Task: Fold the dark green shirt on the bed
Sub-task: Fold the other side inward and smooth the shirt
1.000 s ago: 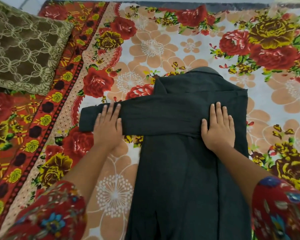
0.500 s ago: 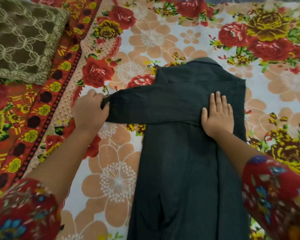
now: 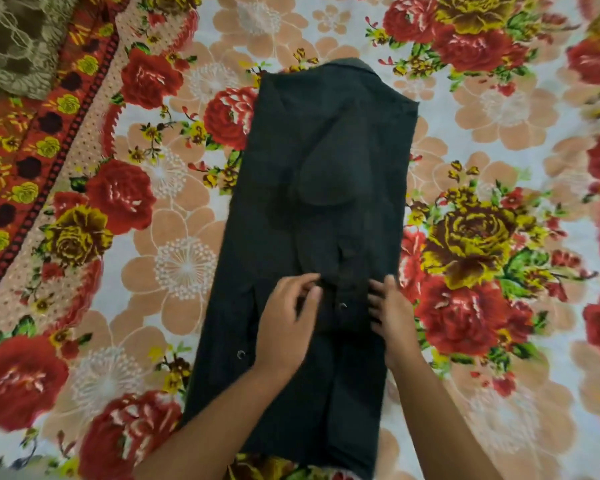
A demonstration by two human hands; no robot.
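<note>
While my left hand [image 3: 288,317] pinches the sleeve cuff [image 3: 342,294] on the dark green shirt [image 3: 326,150], right hand [image 3: 392,313] lies flat beside it; best to pull the cuff straight.

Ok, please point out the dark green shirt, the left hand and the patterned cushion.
dark green shirt [image 3: 329,150], head view: upper middle of the cloth.
left hand [image 3: 284,327], head view: back of the hand.
patterned cushion [image 3: 14,39], head view: its top face.

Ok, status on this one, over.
Left hand at cuff, grip unclear; right hand flat beside it. Dark green shirt in narrow strip, sleeves folded in. Nothing blocking.
</note>
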